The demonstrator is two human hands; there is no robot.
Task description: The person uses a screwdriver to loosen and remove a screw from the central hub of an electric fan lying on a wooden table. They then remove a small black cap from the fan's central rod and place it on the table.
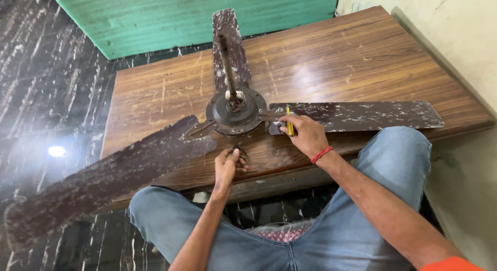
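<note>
An old brown ceiling fan [235,113] with three worn blades lies on a low wooden table [336,64], its rod pointing up and away. My right hand [305,134] rests on the root of the right blade [362,115] and grips a yellow-handled screwdriver [290,127] near the motor hub. My left hand [227,165] is at the table's near edge below the hub, fingers closed around a small dark tool [239,149]. A red thread band circles my right wrist.
My knees in blue jeans frame the table's near edge. A green wall panel [196,15] stands beyond the table, black marbled floor [46,84] to the left, a pale wall on the right. The left blade [103,178] overhangs the table toward the floor.
</note>
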